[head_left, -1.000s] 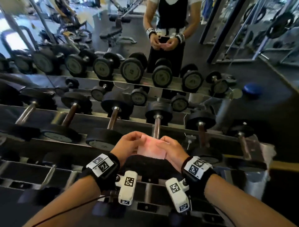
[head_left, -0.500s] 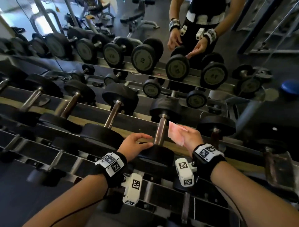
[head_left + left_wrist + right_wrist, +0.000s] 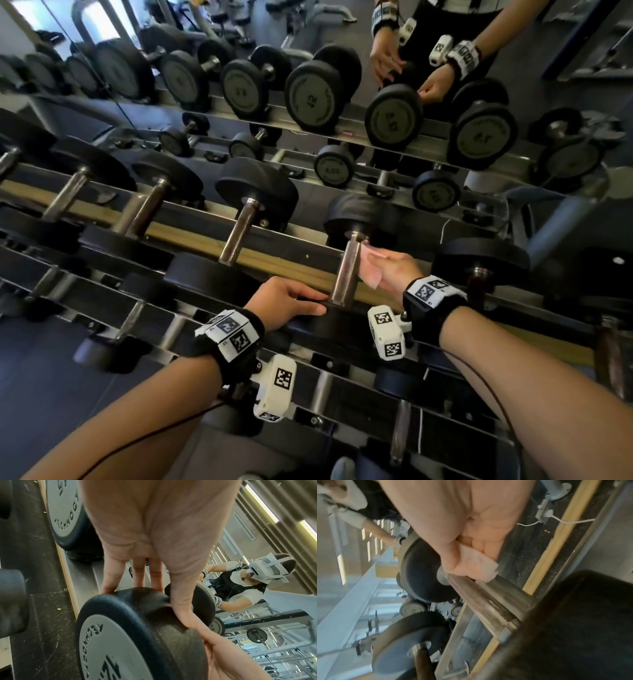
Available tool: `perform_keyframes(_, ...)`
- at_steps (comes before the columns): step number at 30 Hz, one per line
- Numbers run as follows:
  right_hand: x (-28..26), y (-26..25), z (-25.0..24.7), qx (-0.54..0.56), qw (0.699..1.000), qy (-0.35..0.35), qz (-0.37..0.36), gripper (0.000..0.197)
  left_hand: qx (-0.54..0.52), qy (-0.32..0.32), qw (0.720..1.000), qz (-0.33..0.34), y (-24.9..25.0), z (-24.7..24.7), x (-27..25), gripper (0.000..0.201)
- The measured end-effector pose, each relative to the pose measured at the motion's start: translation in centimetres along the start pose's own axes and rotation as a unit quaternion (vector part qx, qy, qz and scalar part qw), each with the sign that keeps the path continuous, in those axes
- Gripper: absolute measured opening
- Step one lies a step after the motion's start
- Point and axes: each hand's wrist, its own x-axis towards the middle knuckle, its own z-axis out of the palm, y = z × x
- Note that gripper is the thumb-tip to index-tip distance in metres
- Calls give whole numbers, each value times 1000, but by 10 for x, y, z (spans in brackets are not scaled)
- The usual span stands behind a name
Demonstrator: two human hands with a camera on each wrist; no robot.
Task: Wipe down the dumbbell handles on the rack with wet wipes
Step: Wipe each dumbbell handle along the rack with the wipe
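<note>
A dumbbell with a steel handle [image 3: 347, 270] and black heads lies on the top tier of the rack [image 3: 191, 236], straight in front of me. My left hand [image 3: 308, 301] grips its near head [image 3: 137, 628], fingers [image 3: 137, 577] over the far edge and thumb along the rim. My right hand [image 3: 371, 260] pinches a folded pink wet wipe [image 3: 370, 270] and presses it to the right side of the handle near the far head [image 3: 359, 212]. In the right wrist view the wipe [image 3: 477, 563] sits on the handle [image 3: 488, 599] close to the far head [image 3: 423, 574].
More dumbbells lie on the same tier, one to the left [image 3: 239, 233] and one to the right [image 3: 479, 260]. Smaller dumbbells [image 3: 130, 322] fill the lower tier. A mirror behind shows the rack and my own hands [image 3: 411, 75].
One second ago both hands held the wipe. The left hand has let go and settled on the near head; the right hand has brought the wipe against the handle.
</note>
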Motion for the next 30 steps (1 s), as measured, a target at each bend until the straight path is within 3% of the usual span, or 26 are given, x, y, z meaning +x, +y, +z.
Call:
perform_keyframes(4,-2,17,-1,-69,995,-54,-53,29,5,-33,999,-9,4,-4,3,18)
perform_keyframes(11,-9,25,-22,-150,979,-139,3,13,8,-67,997,-31,10,-8,7,15)
perform_keyframes(16,1,0,-22,-79,994,-11,-77,29,-4,-76,997,-30,11,-9,5,16)
perform_keyframes(24,-6,29,-15,-197,972,-105,-78,25,-8,-73,997,-20,7,-8,7,18)
perform_keyframes(28,-19,37,-21,-232,959,-163,-27,14,-8,-77,997,-22,8,-9,7,18)
perform_keyframes(30,-15,31,-24,-191,964,-183,11,11,-9,-77,997,-23,9,-8,7,18)
